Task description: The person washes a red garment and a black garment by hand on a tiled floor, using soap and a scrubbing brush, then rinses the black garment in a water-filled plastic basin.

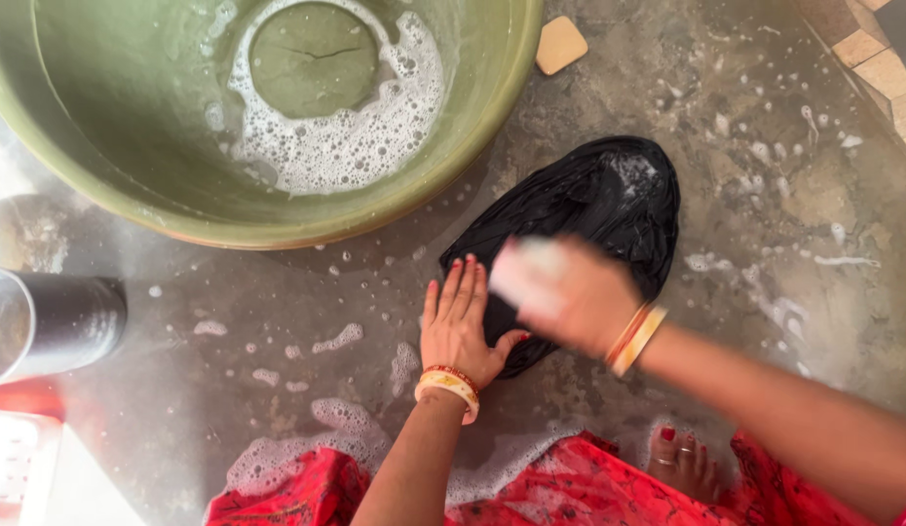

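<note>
A wet black cloth (pixel 589 205) lies bunched on the wet stone floor. My left hand (pixel 460 326) presses flat on the cloth's near left edge, fingers spread, bangles at the wrist. My right hand (pixel 565 292) is blurred with motion over the middle of the cloth and grips a pale bar of soap (pixel 521 265).
A large green basin (pixel 278 209) with foamy water stands at the upper left. A metal vessel (pixel 49 321) lies at the left edge. A small tan block (pixel 560 44) rests on the floor near the basin. My red garment (pixel 531 492) and bare toes (pixel 684 463) are at the bottom. Suds dot the floor.
</note>
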